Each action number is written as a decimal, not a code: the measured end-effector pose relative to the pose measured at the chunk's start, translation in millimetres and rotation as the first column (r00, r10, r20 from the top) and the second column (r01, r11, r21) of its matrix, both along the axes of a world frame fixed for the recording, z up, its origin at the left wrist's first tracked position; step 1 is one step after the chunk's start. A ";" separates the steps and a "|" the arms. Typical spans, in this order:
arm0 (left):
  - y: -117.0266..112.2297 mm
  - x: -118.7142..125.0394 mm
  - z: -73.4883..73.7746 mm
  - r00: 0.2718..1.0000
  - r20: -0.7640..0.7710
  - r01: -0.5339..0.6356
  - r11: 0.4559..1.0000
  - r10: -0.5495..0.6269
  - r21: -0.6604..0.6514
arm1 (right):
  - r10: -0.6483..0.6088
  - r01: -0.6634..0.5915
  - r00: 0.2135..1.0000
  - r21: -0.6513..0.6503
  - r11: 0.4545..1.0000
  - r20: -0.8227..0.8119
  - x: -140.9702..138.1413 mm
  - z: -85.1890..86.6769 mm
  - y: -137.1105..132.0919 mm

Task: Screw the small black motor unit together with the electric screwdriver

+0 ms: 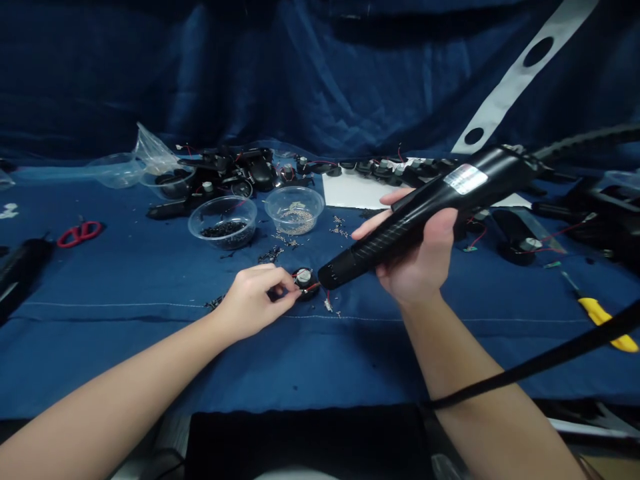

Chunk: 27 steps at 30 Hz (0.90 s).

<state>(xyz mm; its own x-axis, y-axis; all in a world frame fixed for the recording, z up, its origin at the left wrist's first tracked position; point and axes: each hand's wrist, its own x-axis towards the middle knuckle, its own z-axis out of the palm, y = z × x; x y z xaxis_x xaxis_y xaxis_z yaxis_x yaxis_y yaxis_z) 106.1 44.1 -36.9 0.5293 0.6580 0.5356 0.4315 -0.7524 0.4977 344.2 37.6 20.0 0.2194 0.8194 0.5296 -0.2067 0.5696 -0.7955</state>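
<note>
My right hand (425, 257) is wrapped round a black electric screwdriver (400, 230), which slants down to the left with its cord running off to the upper right. Its tip is at a small round black part with a silver motor (304, 275) on the cloth. Pinching at the left side of that part is my left hand (263, 293), its thumb and forefinger pressed together; whether they grip the part itself or something small on it, I cannot tell. Red wires with a white connector (328, 305) lie just right of the part.
Two clear tubs stand behind my hands, one with black screws (223, 230), one with silver screws (295, 220). Loose screws (340, 227) are scattered nearby. Red-handled scissors (80, 233) lie left, a yellow-handled screwdriver (607, 323) right. Black housings (260, 170) line the back.
</note>
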 end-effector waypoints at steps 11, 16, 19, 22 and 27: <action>-1.5 1.9 1.7 1.000 -0.007 -0.004 1.000 0.004 -0.017 | 0.004 -0.003 1.000 -0.043 0.999 0.009 -7.9 -1.3 -5.0; -1.3 1.6 3.9 1.000 -0.006 0.000 0.999 0.000 -0.042 | 0.014 -0.013 0.999 -0.025 1.000 0.038 -6.9 -0.9 -6.4; -0.6 1.0 3.3 1.000 -0.006 -0.001 0.999 0.001 -0.047 | 0.008 -0.007 0.999 -0.022 1.000 0.043 -6.4 0.3 -6.6; -0.5 0.6 1.9 1.000 -0.009 -0.006 0.999 0.005 -0.045 | 0.008 -0.007 0.999 -0.029 1.000 0.033 -6.3 1.4 -6.7; -1.8 1.4 2.1 1.000 0.000 -0.005 0.999 0.005 -0.054 | 0.021 -0.020 0.998 -0.021 1.000 0.053 -6.9 -1.2 -6.2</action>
<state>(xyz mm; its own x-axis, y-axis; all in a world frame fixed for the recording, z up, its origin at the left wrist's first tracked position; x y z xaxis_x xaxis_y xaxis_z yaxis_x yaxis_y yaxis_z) 107.5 42.2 -34.8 0.5260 0.6882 0.4996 0.4350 -0.7225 0.5373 337.3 31.4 18.9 0.1743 0.8342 0.5231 -0.1748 0.5491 -0.8173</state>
